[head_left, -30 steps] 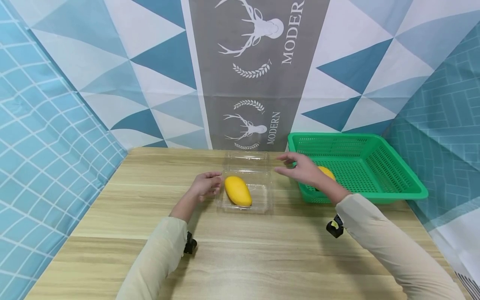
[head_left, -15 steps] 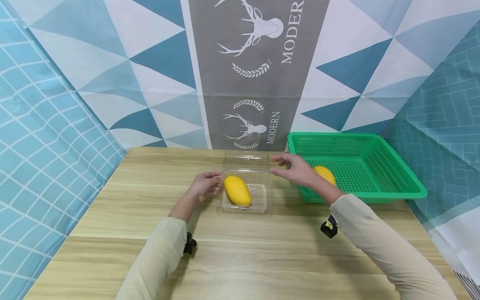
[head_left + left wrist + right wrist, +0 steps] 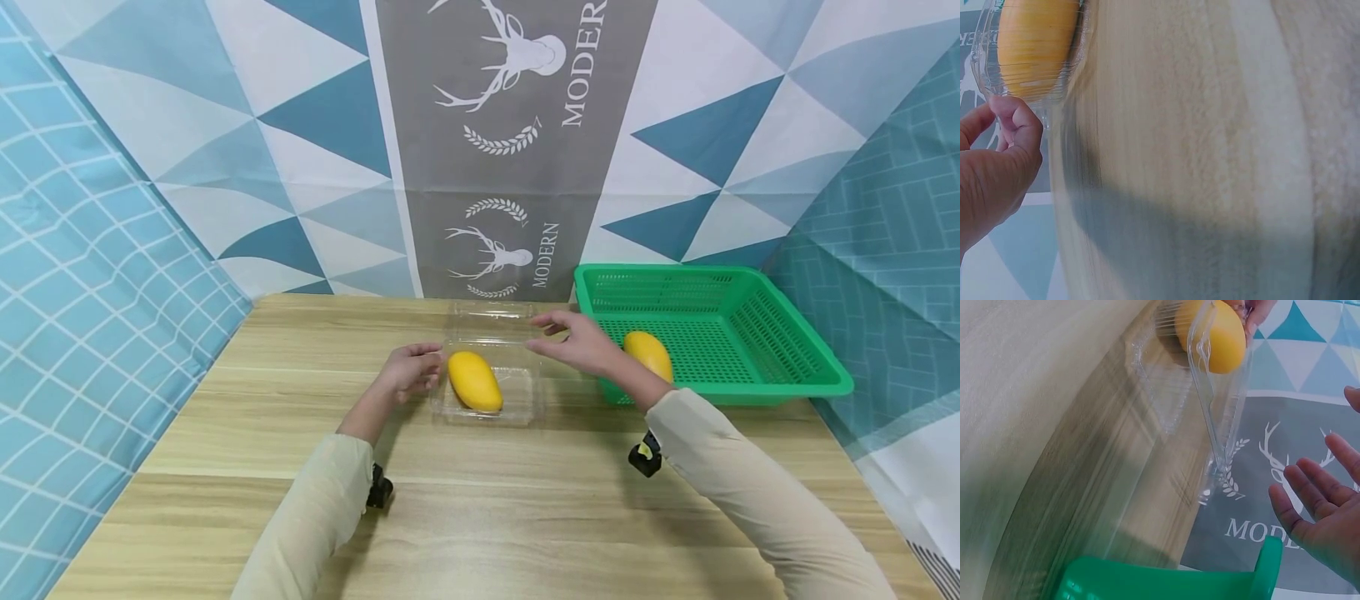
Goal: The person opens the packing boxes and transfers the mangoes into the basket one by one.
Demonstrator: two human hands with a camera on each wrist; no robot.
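Note:
A clear plastic clamshell box (image 3: pixel 525 400) stands unfolded on the table, its lid (image 3: pixel 491 321) lying back toward the wall. One yellow mango (image 3: pixel 476 382) rests in the left side of its base. At the box's left edge is my left hand (image 3: pixel 411 371); in the left wrist view its thumb and fingers (image 3: pixel 1016 115) pinch the rim. My right hand (image 3: pixel 577 343) hovers by the box's right side near the hinge, holding nothing. Its fingers (image 3: pixel 1316 487) are spread and relaxed in the right wrist view. Another mango (image 3: pixel 648 354) lies in the green basket, partly hidden by the right forearm.
The green perforated basket (image 3: pixel 787 389) stands at the back right of the wooden table (image 3: pixel 480 517), close to the right hand and forearm. Patterned cloth walls (image 3: pixel 330 150) border the table at the back and both sides.
My right hand has moved left from beside the basket to the box's right edge, uncovering more of the mango in the basket. The left hand, box and its mango stay in place.

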